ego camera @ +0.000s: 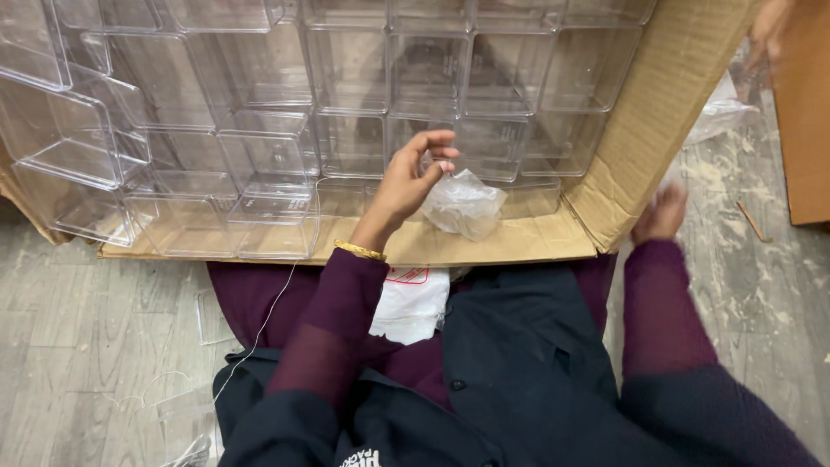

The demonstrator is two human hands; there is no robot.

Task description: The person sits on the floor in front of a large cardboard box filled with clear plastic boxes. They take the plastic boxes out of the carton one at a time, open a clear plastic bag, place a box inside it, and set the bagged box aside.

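Clear plastic fills most of what we see: a large brown corrugated cardboard box (pixel 596 216), lying open in front of our lap, is packed with rows of transparent rectangular acrylic organiser trays (pixel 346 112). Nearly every space in it looks taken, so by our reckoning the packing is far along. One gap shows at the near edge, right of the middle, and a crumpled clear plastic bag (pixel 462 203) sits in it on bare cardboard.

Our left hand (pixel 411 177) reaches over the near flap, fingers loosely curled and partly open. Its fingertips meet the top of the crumpled bag, pinching or just touching it; we cannot tell which. No tray is in its grasp.

Our right hand (pixel 659 214) is outside the box, low by its right wall over the grey wood-look floor (pixel 78 346). It is blurred, and we cannot tell how far open it is or whether it holds anything.

On our lap lies a flat white plastic bag with red print (pixel 413 303). A few more clear pieces rest on the floor to our left, too faint to make out.
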